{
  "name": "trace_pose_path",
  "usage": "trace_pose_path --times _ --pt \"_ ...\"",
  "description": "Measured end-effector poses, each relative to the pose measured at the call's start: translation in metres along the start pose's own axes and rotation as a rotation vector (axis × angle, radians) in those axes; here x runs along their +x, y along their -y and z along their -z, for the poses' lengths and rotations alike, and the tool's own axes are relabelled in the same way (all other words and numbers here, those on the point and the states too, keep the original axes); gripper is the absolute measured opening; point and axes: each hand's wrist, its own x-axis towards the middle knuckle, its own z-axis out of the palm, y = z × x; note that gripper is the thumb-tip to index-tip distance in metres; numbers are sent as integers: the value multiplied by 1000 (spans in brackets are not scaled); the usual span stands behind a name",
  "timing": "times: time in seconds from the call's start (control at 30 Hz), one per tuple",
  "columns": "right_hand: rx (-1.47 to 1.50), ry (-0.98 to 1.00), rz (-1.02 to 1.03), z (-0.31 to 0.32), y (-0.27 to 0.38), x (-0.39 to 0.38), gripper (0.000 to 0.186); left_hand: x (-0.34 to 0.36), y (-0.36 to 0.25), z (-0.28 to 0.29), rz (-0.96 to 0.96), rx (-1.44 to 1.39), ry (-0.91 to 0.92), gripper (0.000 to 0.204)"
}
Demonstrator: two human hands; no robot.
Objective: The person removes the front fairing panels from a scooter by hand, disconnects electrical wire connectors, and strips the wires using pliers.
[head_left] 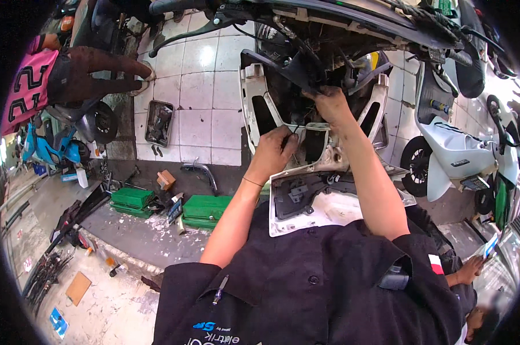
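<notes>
Tiled floor (199, 123); two green boxes (131, 201); two hands (271, 154) at white fairing (329, 156).

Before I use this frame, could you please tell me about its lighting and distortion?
Head view: glare whitens a patch of the floor tiles, and straight lines bow toward the border; head view: the left hand and right hand look well lit, but the recess between them is mostly shadowed.

The V-shaped white scooter panel (253, 85) looks like smooth plastic, grimy in places. From here the square white floor tiles (195, 121) gleam glossily; the bent silver tube (202, 168) seems polished metal, the black buttoned shirt (288, 282) matt cloth, the flat brown square (78, 288) dull cardboard.
</notes>
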Motion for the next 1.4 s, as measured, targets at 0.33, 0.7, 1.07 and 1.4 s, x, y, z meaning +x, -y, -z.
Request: trace_pose_path --times 0.33,0.7,1.07,1.4 --pt "114 114 -152 7 11 -1 43 -3 10 1 -62 31 -143 18" --pt "-234 224 -26 17 25 -11 35 -6 9 -3 -22 74 -196 18" --pt "16 334 -196 27 20 -4 32 -3 11 -7 18 41 -174 19" --pt "47 350 -224 28 19 -8 28 -3 13 -7 53 0 -180 22"
